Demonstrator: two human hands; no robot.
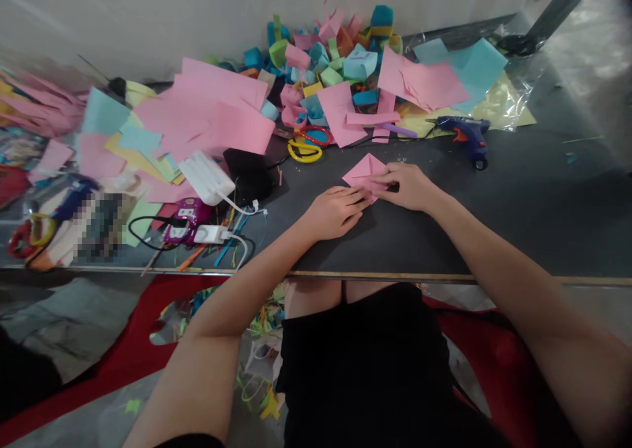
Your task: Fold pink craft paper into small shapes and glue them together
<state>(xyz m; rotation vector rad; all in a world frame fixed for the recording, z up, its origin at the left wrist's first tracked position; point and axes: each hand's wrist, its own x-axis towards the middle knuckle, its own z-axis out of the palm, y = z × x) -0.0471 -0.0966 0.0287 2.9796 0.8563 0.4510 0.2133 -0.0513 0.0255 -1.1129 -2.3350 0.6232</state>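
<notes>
A small piece of pink paper [365, 166], folded into a diamond with crease lines meeting near its middle, lies on the dark table in front of me. My left hand [336, 212] rests at its lower left edge, palm down. Its fingers are stretched out, the upper ones lying on the paper. From the right, my right hand [409, 185] has its thumb and fingers closed on the paper's right side. The fingers of both hands nearly meet at the lower corner, which they partly cover.
Yellow-and-red scissors [305, 150] lie behind the paper, with a blue glue gun [467, 134] to the right. Pink sheets [197, 106] and folded paper pieces [316, 56] are heaped at the back. A white power strip [206, 177] and cables lie left.
</notes>
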